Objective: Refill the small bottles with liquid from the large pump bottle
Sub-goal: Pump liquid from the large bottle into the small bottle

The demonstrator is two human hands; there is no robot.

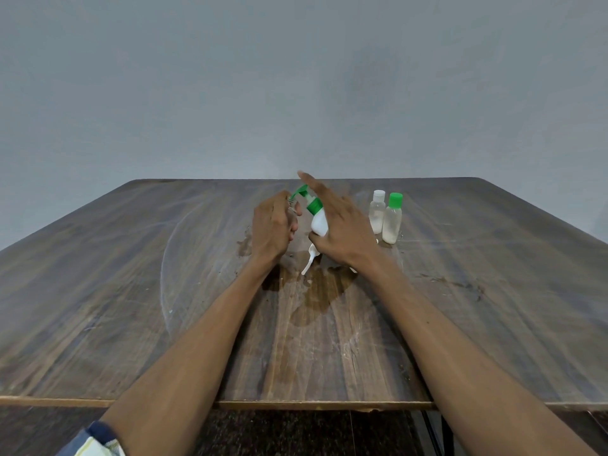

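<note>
The right hand [342, 222] grips the tilted white pump bottle with green pump [317, 215], forefinger raised over its nozzle, which aims into a small clear bottle [292, 209] clasped by the left hand [271, 225].

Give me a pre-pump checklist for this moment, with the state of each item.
1. Pump bottle held: ok, right hand holds it tilted left, index finger stretched over the green pump head.
2. Small bottle at the nozzle: cannot tell, left hand curls round something clear and mostly hidden.
3. Nozzle lined up with the opening: cannot tell.
4. Other small bottles clear of the work: ok, white-capped bottle and green-capped bottle stand upright to the right.
5. Table dry: not ok, wet patch below the hands.
</note>
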